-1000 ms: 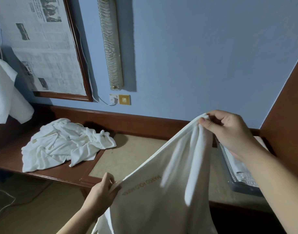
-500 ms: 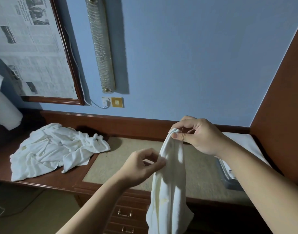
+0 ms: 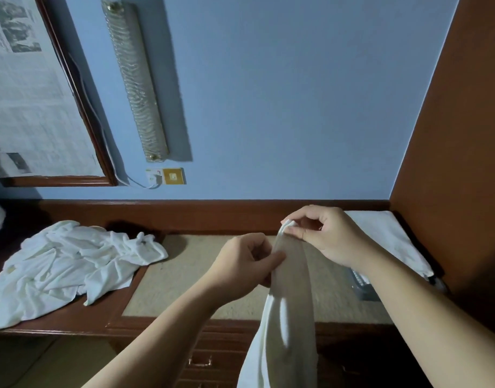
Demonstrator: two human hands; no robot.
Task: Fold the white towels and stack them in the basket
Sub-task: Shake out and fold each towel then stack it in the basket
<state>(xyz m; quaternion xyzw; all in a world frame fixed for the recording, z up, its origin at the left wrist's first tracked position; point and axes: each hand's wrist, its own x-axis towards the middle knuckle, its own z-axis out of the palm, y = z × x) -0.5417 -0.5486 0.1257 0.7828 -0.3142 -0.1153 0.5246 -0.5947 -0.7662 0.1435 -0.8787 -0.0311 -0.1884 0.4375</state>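
Towel in hand (image 3: 289, 303): your left hand (image 3: 242, 264) and right hand (image 3: 322, 233) pinched its top, fingers curled, half-folded.
Pile (image 3: 70, 264): lay unfolded on the table (image 3: 201, 275).
Basket (image 3: 365, 287): held a folded towel (image 3: 386, 236) (count unclear).

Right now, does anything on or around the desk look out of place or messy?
Only the crumpled pile of white towels, unfolded, its edge hanging off the desk front at left. A cable dangles beside the framed newspaper to the wall socket. The held towel, pinched by both hands, looks normal.

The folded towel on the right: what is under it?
Under the folded towel, a grey basket edge shows, on the desk. The right arm and the towel hide the basket's inside.
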